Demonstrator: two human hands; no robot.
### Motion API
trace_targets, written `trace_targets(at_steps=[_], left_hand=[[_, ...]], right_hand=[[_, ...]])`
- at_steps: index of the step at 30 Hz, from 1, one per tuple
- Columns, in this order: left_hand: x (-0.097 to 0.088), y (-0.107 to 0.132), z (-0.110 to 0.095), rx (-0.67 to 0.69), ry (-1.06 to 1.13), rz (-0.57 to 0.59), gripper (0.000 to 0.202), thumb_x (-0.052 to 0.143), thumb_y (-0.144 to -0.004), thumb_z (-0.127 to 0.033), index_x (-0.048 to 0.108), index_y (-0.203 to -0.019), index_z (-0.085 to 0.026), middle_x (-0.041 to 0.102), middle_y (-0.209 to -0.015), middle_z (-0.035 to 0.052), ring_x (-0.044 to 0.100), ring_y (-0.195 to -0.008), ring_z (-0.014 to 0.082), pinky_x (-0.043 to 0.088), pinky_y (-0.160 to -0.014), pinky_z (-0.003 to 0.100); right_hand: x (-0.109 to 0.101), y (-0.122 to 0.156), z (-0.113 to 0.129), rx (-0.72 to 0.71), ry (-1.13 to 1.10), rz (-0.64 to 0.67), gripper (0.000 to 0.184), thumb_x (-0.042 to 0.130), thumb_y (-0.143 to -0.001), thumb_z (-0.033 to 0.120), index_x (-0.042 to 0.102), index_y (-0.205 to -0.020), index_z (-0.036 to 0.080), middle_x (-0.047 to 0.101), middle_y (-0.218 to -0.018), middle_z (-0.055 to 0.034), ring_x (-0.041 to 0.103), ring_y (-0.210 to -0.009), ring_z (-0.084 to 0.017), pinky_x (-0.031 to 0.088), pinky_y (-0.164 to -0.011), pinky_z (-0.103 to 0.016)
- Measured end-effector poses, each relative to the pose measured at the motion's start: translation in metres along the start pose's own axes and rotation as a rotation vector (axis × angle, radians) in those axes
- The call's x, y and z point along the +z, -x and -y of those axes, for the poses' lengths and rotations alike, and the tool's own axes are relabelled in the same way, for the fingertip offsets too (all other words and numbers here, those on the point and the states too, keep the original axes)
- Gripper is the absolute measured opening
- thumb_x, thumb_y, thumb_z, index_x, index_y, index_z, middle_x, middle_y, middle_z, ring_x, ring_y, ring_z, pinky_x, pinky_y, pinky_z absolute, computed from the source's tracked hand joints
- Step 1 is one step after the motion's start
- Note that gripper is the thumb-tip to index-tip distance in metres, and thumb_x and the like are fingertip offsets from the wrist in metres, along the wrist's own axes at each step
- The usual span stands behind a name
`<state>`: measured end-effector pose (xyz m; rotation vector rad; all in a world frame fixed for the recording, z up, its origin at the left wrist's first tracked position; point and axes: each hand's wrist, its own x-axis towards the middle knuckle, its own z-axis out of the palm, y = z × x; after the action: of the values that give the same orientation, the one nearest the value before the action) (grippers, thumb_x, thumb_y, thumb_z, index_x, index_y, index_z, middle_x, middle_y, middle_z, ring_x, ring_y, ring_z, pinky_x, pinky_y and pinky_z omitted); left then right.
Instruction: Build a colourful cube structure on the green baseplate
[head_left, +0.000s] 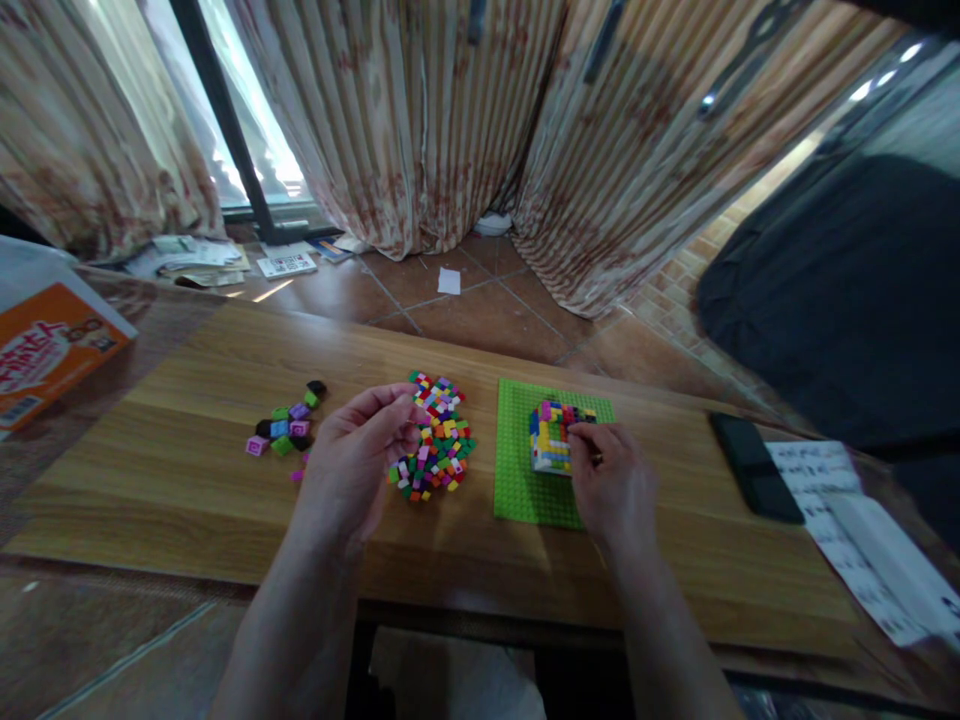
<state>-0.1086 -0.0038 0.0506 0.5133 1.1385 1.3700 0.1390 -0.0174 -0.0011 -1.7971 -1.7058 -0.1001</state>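
Note:
A green studded baseplate [517, 490] lies on the wooden table, and a low multicoloured structure of toy building bricks [551, 440] stands on it. My right hand [615, 480] is over the structure's right side, thumb and fingers closed in a pinch against it. Whatever is between those fingertips is hidden. To the left, a pile of small loose building bricks [435, 460] in many colours lies beside my left hand [356, 455]. This hand is raised above the table with its fingers pinched together. Anything in that pinch is too small to name.
Larger bricks [281, 428] in black, purple, blue and green lie left of my left hand. At right are a black phone [754, 468] and printed paper sheets [832, 530]. An orange and white package [60, 345] rests at the far left. Curtains [450, 130] hang behind the table [187, 500].

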Motion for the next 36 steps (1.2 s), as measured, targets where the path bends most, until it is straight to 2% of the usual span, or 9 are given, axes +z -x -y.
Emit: trace_targets(at_steps=[9,13,16,19,26,30,36], left_hand=[[0.001,0.0,0.0,0.005,-0.009,0.0,0.024,0.079,-0.06,-0.022,0.071,-0.081,-0.012,0.063,-0.066,-0.001,0.053,-0.054,0.0051,0.044,-0.053,0.015],[0.001,0.001,-0.001,0.004,-0.005,0.005,0.024,0.079,-0.06,-0.022,0.071,-0.08,-0.012,0.063,-0.065,-0.0012,0.053,-0.053,0.0048,0.044,-0.053,0.015],[0.002,0.002,-0.001,0.0,-0.006,0.003,0.024,0.079,-0.059,-0.021,0.071,-0.08,-0.012,0.064,-0.066,-0.0006,0.054,-0.054,0.0049,0.044,-0.053,0.015],[0.002,0.001,-0.002,-0.004,0.003,0.005,0.026,0.079,-0.059,-0.021,0.071,-0.082,-0.012,0.065,-0.068,0.0,0.056,-0.055,0.0053,0.045,-0.053,0.014],[0.0,0.0,0.0,-0.003,0.003,0.009,0.026,0.08,-0.06,-0.021,0.07,-0.082,-0.012,0.066,-0.067,0.0001,0.056,-0.055,0.0049,0.045,-0.052,0.013],[0.0,0.0,0.001,0.005,0.005,0.01,0.025,0.079,-0.06,-0.02,0.071,-0.083,-0.012,0.066,-0.067,0.0001,0.055,-0.054,0.0048,0.046,-0.052,0.013],[-0.001,-0.001,0.001,0.005,0.009,0.006,0.027,0.08,-0.058,-0.021,0.071,-0.082,-0.011,0.066,-0.066,0.0001,0.055,-0.054,0.0047,0.045,-0.052,0.013]], right_hand=[[0.002,-0.003,-0.004,0.122,-0.131,-0.045,0.027,0.054,-0.087,0.035,0.075,-0.085,0.018,0.066,-0.084,-0.0077,0.06,-0.069,-0.018,0.048,-0.063,-0.032],[0.006,-0.007,-0.007,0.277,-0.259,-0.077,0.023,0.064,-0.078,0.037,0.075,-0.083,0.017,0.067,-0.08,-0.0058,0.057,-0.061,-0.015,0.049,-0.06,-0.032],[0.008,-0.011,-0.008,0.432,-0.378,-0.096,0.029,0.07,-0.072,0.039,0.074,-0.089,0.015,0.067,-0.078,-0.0055,0.055,-0.058,-0.014,0.048,-0.054,-0.03],[0.01,-0.014,-0.007,0.521,-0.433,-0.1,0.034,0.074,-0.068,0.04,0.074,-0.09,0.014,0.067,-0.075,-0.0053,0.053,-0.056,-0.013,0.047,-0.05,-0.028],[0.014,-0.016,-0.01,0.634,-0.485,-0.115,0.044,0.077,-0.061,0.045,0.074,-0.092,0.014,0.066,-0.066,-0.0026,0.058,-0.052,-0.015,0.052,-0.048,-0.029],[0.017,-0.02,-0.011,0.69,-0.591,-0.12,0.048,0.081,-0.056,0.042,0.073,-0.094,0.013,0.066,-0.061,-0.0006,0.061,-0.049,-0.016,0.054,-0.048,-0.03],[0.02,-0.023,-0.01,0.718,-0.689,-0.136,0.043,0.082,-0.054,0.036,0.07,-0.088,0.014,0.066,-0.061,0.0009,0.063,-0.047,-0.015,0.054,-0.045,-0.028]])
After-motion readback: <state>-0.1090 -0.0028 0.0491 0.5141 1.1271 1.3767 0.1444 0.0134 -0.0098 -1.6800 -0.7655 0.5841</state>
